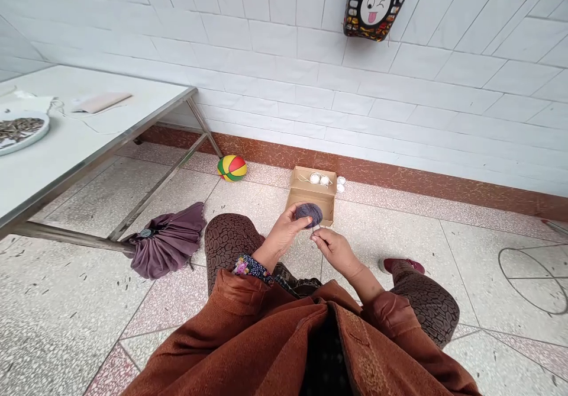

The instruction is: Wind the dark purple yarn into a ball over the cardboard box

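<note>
A dark purple-grey ball of yarn (309, 213) is in my left hand (287, 228), its fingers behind the ball and the thumb in front. Just below and to the right, my right hand (335, 250) pinches the yarn strand that runs down from the ball. Both hands are above the floor, between my knees. Under and beyond them an open cardboard box (327, 206) lies on the floor. White balls of string (320, 179) rest in its far part, with loose string around them. The yarn ball hides part of the box.
A white table (146, 96) with a plate of dried bits (47, 125) stands at the left. A folded purple umbrella (171, 245) and a colourful ball (232, 168) are on the floor. A black basket (377, 5) hangs on the wall. A wire ring (535, 278) lies at right.
</note>
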`<state>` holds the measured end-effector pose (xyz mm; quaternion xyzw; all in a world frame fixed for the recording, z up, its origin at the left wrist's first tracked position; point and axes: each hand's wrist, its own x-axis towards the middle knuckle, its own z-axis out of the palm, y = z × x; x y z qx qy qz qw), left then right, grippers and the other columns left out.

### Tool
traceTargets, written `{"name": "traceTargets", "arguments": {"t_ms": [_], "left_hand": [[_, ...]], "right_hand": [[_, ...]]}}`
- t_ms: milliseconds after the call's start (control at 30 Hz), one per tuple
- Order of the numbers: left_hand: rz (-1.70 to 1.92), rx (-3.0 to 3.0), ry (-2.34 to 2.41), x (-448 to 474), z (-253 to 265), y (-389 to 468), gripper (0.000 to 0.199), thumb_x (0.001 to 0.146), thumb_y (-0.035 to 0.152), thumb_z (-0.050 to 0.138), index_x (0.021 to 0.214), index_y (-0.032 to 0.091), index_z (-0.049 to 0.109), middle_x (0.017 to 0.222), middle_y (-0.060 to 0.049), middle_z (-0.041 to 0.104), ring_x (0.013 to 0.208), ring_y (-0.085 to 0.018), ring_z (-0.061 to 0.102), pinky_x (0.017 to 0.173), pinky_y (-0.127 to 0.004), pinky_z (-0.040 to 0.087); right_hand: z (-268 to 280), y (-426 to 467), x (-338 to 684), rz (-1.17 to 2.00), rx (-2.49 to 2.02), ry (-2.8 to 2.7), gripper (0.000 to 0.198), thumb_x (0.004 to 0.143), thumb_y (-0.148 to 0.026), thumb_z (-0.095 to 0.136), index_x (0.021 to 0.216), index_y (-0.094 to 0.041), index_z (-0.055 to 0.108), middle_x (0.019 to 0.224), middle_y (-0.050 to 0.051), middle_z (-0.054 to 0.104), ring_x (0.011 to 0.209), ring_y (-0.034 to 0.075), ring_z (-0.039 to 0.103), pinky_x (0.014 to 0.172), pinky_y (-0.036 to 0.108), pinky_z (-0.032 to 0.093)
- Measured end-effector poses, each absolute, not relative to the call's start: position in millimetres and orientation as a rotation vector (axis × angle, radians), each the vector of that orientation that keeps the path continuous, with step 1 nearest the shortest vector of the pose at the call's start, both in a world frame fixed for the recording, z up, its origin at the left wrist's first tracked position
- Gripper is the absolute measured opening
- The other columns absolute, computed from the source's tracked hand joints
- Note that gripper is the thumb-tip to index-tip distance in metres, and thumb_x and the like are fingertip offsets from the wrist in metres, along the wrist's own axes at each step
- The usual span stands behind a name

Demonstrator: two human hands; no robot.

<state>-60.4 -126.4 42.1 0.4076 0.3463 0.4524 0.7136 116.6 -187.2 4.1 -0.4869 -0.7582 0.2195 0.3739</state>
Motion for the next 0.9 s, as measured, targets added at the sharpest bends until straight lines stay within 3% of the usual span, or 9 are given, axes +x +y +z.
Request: {"name": "traceTargets", "arguments": {"t_ms": [133, 267, 400, 533, 700, 900], "left_hand": [[1.037, 1.16, 0.934, -61, 39, -126, 0.053, 0.071, 0.026, 0.083, 0.122, 0.021, 0.069, 0.128, -0.007, 0.068, 0.116, -0.023, 0.062, 0.108, -0.039, 0.044], [0.914, 1.202, 0.872, -61, 37, -130, 0.069, 0.071, 0.028, 0.085, 0.136, 0.024, 0.062, 0.124, -0.007, 0.066, 0.108, -0.023, 0.063, 0.1, -0.04, 0.048], [0.848, 1.109, 0.672, -60, 42, -137, 0.082, 0.07, 0.025, 0.088, 0.146, 0.028, 0.056, 0.122, -0.006, 0.065, 0.105, -0.021, 0.062, 0.096, -0.037, 0.047], [0.91, 0.888, 0.533, -59, 51, -141, 0.068, 0.074, 0.026, 0.087, 0.137, 0.028, 0.064, 0.129, -0.007, 0.065, 0.114, -0.023, 0.061, 0.098, -0.036, 0.047], [1.061, 0.563, 0.575, -59, 45, -130, 0.047, 0.07, 0.029, 0.089, 0.113, 0.018, 0.072, 0.117, -0.009, 0.071, 0.105, -0.022, 0.066, 0.093, -0.037, 0.052], [1.185, 0.433, 0.782, -61, 25, -120, 0.038, 0.067, 0.021, 0.087, 0.1, 0.018, 0.069, 0.107, -0.006, 0.073, 0.099, -0.019, 0.067, 0.089, -0.034, 0.054]], "right_hand": [[46, -191, 122, 0.475, -1.131, -1.969, 0.026, 0.109, -0.036, 0.052, 0.098, -0.023, 0.072, 0.086, 0.006, 0.074, 0.08, 0.019, 0.07, 0.077, 0.032, 0.057], [82, -172, 134, 0.404, -1.092, -1.937, 0.024, 0.107, -0.036, 0.056, 0.096, -0.024, 0.073, 0.087, 0.005, 0.074, 0.081, 0.02, 0.069, 0.077, 0.032, 0.056], [81, -137, 146, 0.417, -1.086, -1.93, 0.024, 0.105, -0.037, 0.059, 0.091, -0.024, 0.074, 0.086, 0.005, 0.074, 0.081, 0.02, 0.068, 0.078, 0.032, 0.055], [40, -126, 144, 0.51, -1.23, -1.789, 0.031, 0.104, -0.043, 0.055, 0.085, -0.022, 0.07, 0.081, 0.004, 0.072, 0.077, 0.02, 0.066, 0.075, 0.032, 0.053], [-12, -161, 125, 0.69, -1.348, -1.747, 0.034, 0.105, -0.045, 0.047, 0.097, -0.022, 0.07, 0.074, 0.002, 0.068, 0.065, 0.018, 0.063, 0.068, 0.03, 0.053], [3, -189, 118, 0.758, -1.194, -1.931, 0.032, 0.106, -0.045, 0.051, 0.092, -0.024, 0.071, 0.086, 0.005, 0.075, 0.079, 0.02, 0.071, 0.078, 0.032, 0.056]]}}
